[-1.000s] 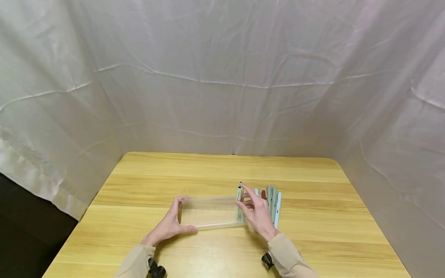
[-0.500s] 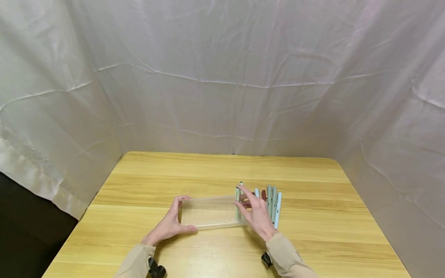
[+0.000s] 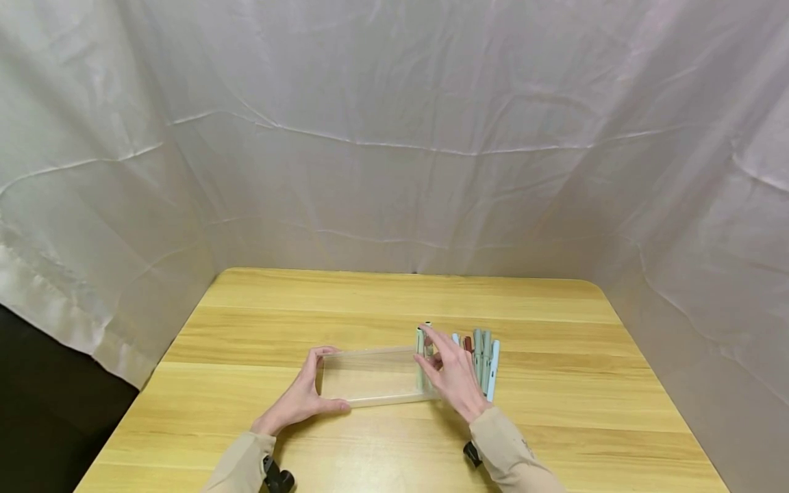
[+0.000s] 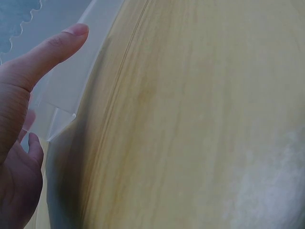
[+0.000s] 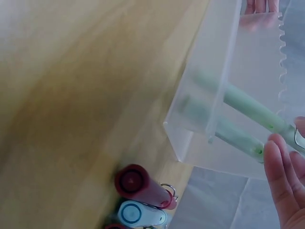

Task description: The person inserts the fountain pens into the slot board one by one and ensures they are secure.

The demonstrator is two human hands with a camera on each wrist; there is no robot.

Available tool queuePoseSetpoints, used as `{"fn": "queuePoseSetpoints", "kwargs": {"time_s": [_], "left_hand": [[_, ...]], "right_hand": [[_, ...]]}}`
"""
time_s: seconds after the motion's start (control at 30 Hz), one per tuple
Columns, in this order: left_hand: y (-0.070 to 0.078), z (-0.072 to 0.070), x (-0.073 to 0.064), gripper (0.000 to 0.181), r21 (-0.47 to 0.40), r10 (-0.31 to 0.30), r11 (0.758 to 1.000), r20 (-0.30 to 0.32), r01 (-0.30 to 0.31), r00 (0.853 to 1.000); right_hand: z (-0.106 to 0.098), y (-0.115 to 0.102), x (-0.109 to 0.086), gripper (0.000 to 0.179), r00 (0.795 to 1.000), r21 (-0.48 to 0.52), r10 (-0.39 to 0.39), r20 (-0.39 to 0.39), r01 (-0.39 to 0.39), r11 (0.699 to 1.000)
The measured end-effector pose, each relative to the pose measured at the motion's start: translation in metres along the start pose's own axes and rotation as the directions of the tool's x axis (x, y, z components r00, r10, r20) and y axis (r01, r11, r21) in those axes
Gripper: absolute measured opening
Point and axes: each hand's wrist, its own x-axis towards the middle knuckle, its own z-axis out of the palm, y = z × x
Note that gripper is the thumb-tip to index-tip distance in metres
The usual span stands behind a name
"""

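Observation:
My left hand (image 3: pixel 302 394) grips the left end of a clear plastic box (image 3: pixel 388 399), thumb on the near edge and fingers at the far corner. In the left wrist view the thumb (image 4: pixel 52 47) lies along the box wall. At the box's right end my right hand (image 3: pixel 459 380) pinches a light green pen (image 5: pixel 252 109) near its clip. That pen stands tilted, its lower part inside the box. A second light green pen (image 5: pixel 238 140) leans beside it, also partly within the box, close to my fingers. Frosted plastic blurs both lower ends.
Right of the box, several capped pens lie side by side on the wooden table (image 3: pixel 573 383): a light blue pen (image 3: pixel 494 370), grey-green pens (image 3: pixel 478 352) and a dark red pen (image 5: pixel 143 186). A scalloped strip (image 5: pixel 282 57) runs along the box. Pale curtains (image 3: pixel 394 192) surround the table.
My right hand has shifted slightly left, and the top of the pinched pen has moved a little left with it. The left hand and the box stay where they were.

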Motion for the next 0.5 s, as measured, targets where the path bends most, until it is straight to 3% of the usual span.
{"fn": "queuePoseSetpoints", "kwargs": {"time_s": [0.3,0.5], "left_hand": [[0.0004,-0.0005,-0.0006,0.099,-0.009,-0.024,1.000,0.005,0.024,1.000],[-0.0002,-0.0006,-0.0005,0.099,-0.006,-0.015,1.000,0.004,0.015,1.000]], "right_hand": [[-0.0006,0.0017,0.0063,0.059,0.999,-0.126,-0.040,-0.005,0.039,0.991],[-0.0009,0.0006,0.0074,0.060,1.000,-0.185,-0.001,0.024,0.005,0.983]]}}
